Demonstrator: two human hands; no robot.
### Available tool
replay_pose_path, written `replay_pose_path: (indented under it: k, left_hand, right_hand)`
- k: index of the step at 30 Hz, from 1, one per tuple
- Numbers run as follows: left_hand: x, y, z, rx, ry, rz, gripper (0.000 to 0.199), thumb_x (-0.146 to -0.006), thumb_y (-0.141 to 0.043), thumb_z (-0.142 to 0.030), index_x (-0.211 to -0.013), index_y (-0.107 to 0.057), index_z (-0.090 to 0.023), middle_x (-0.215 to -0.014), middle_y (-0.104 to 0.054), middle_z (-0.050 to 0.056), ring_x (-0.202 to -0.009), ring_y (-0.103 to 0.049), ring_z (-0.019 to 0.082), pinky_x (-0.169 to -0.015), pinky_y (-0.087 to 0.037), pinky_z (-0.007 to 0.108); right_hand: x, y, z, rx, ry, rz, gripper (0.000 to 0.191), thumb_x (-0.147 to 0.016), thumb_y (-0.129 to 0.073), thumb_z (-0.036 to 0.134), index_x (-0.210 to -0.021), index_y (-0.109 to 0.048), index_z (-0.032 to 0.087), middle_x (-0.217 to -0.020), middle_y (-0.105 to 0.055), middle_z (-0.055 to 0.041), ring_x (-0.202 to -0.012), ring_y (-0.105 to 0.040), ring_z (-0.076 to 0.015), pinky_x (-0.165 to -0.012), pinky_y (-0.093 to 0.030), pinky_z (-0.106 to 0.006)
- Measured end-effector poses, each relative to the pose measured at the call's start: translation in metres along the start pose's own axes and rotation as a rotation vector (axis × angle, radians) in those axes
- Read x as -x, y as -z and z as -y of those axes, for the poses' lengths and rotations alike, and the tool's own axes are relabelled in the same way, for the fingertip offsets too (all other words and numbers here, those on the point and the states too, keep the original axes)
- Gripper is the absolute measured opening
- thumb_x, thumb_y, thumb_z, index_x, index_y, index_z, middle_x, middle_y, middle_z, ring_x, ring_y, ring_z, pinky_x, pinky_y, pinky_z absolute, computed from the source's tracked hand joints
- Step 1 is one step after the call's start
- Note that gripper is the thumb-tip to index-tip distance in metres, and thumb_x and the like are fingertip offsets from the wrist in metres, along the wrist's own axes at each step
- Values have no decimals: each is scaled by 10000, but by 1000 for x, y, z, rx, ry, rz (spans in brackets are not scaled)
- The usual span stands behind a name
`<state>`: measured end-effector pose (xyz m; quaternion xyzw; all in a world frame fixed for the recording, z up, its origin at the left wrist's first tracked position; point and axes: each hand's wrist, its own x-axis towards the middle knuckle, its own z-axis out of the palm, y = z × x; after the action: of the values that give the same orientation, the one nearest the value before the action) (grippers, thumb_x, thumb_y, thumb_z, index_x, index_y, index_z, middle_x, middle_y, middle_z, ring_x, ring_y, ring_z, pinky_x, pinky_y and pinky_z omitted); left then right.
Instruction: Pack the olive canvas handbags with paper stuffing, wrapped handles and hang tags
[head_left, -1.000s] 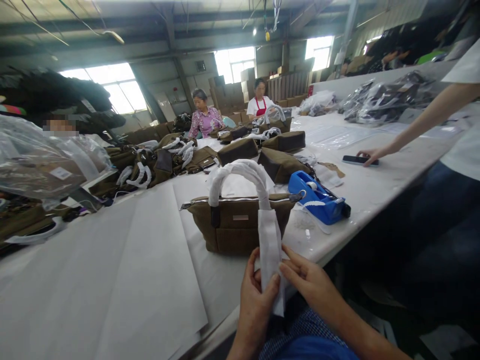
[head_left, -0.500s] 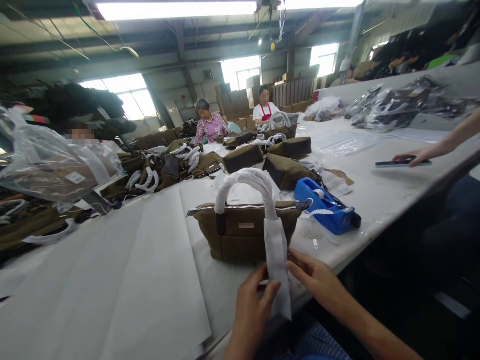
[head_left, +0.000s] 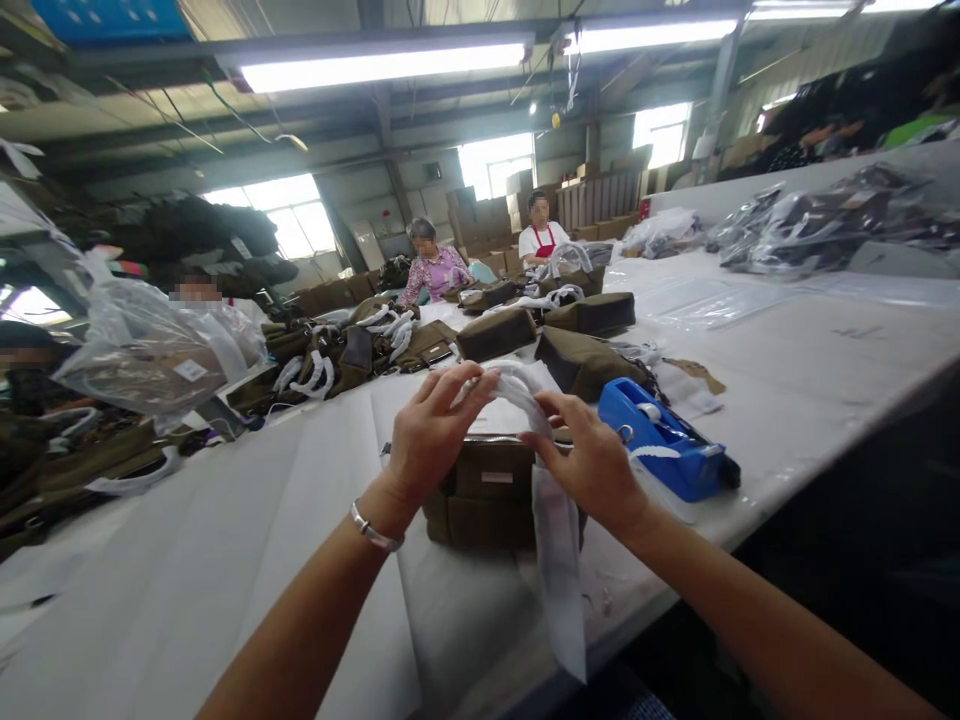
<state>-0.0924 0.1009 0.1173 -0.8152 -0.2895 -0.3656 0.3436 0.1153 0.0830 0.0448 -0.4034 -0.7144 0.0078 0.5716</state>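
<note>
The olive-brown handbag (head_left: 480, 505) is being gripped by its white-wrapped handle (head_left: 520, 388), its body standing upright on the white table (head_left: 817, 390) directly below both hands. Near the top of the handle's arch, the wrapping is being pinched between the thumb and fingers of the left hand (head_left: 424, 435); on that wrist a silver-coloured bracelet (head_left: 375, 530) is being worn. The right side of the arch is being clasped by the thumb and fingers of the right hand (head_left: 596, 465). Below the right hand, a loose white strip (head_left: 559, 570) is hanging across the front of the bag, past its base, toward the near table edge. Between the hands and lower down, a small plate (head_left: 497, 478) is being borne by the front panel, just beneath the zip (head_left: 491, 439). Just to the right of the right hand, a blue tape dispenser (head_left: 694, 475) is being supported by the table. To the left of the left hand, large white sheets (head_left: 300, 560) are lying flat. Beyond the grip, more olive-brown bags (head_left: 495, 333) are lying close together, and well past them a person in a purple patterned top (head_left: 435, 275) and a person in a red apron (head_left: 544, 240) are being seen.
</note>
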Motion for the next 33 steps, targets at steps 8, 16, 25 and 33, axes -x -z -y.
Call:
replay_pose_path:
  k: [8,16,25,33]
  left_hand:
    - [-19,18,-6,-5,-6,332,240,-967,-608,-154,-1201,-661,-144,-1175,-741,94,-1010,-713,258,-815,-600,341]
    - [-49,39,3,340,190,835,173,-976,-568,-192,-980,-739,-165,-865,-770,95,-774,-733,249,-674,-543,304]
    - [-47,38,4,913,509,798,396,-917,-622,-554,-931,-688,-163,-772,-698,48,-639,-647,175,-592,-527,267]
    - [-43,33,-29,178,41,384,419,-954,-620,-176,-1371,-580,-189,-1429,-604,165,-1325,-554,309,-1061,-491,432]
  right_hand:
    - [-22,8,-14,-337,-281,227,223,-913,-696,333,-1092,-765,219,-1003,-799,-27,-906,-743,-208,-824,-566,-286]
    - [-28,29,-24,-801,-400,642,339,-904,-689,483,-943,-780,159,-872,-778,-61,-811,-707,-197,-754,-546,-300]
    - [-19,24,-10,-920,-378,430,365,-832,-765,525,-935,-671,188,-766,-650,-1,-666,-598,-139,-598,-462,-250]
    - [-15,34,11,-50,135,-37,162,-925,-703,316,-1042,-679,206,-1306,-638,-136,-1200,-596,-275,-1023,-478,-423]
